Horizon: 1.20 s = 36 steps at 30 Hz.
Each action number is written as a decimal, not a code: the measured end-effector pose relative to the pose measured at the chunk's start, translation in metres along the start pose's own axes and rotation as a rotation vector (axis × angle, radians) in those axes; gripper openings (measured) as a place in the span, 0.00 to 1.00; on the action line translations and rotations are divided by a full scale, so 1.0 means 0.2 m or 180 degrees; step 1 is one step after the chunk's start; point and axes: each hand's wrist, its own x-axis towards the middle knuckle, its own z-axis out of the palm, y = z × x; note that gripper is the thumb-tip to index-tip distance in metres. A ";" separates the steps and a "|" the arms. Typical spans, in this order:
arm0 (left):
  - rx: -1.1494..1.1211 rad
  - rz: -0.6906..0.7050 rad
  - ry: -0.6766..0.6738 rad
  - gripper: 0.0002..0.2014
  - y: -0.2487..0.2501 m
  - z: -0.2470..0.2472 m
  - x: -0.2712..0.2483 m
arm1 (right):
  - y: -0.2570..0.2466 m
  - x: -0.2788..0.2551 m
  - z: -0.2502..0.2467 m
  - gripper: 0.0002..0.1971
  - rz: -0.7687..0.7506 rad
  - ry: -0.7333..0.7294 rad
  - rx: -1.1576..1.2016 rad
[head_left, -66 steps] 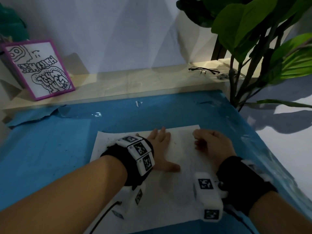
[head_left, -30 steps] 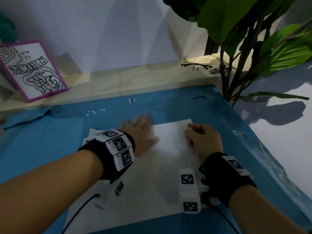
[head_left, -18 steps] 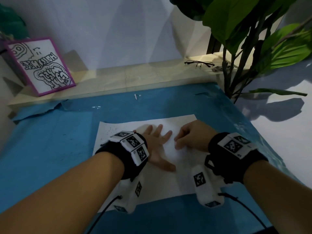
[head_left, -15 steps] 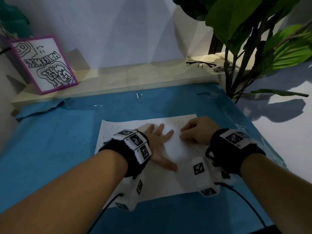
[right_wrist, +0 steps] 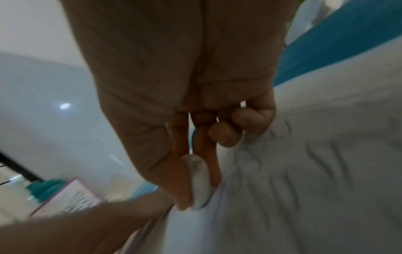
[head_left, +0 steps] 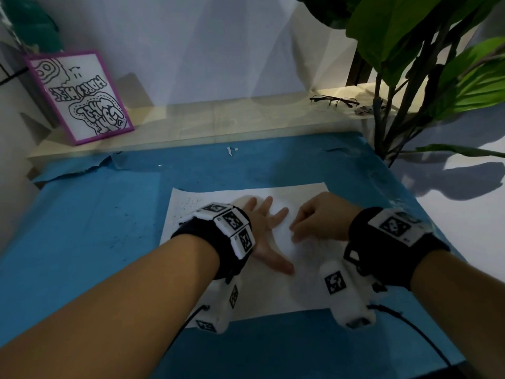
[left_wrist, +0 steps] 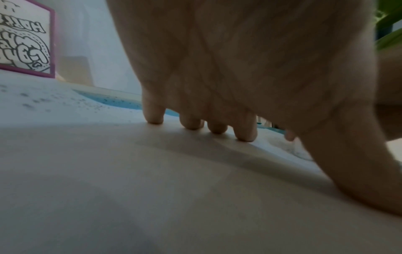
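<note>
Paper sheet (head_left: 276, 294) lies on blue worktop (head_left: 95, 214), left hand (head_left: 263, 231) spread flat pinning it, right hand (head_left: 319, 218) pinching a small white eraser (right_wrist: 199, 182) against it; hard rubbing could crumple or tear the sheet.

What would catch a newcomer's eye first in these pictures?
First the white sheet in the middle of the blue table cover, with the left hand flat on it and the right hand pinching a small white eraser. Then the purple-framed drawing at far left and the green plant at right.
</note>
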 end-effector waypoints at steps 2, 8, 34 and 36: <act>-0.0028 0.0002 -0.0013 0.57 0.00 -0.01 0.00 | 0.01 0.03 -0.05 0.04 0.0023 0.0431 0.0157; 0.0035 -0.0009 0.0009 0.58 0.00 0.00 0.01 | 0.00 0.02 -0.01 0.02 0.0005 -0.0136 -0.0131; 0.0028 0.0012 -0.0004 0.57 0.01 -0.01 -0.01 | -0.01 0.00 -0.03 0.03 -0.0323 0.0014 -0.0516; 0.0010 0.0002 -0.0011 0.57 0.01 -0.01 -0.01 | 0.00 0.03 -0.06 0.03 -0.0235 0.0414 -0.0369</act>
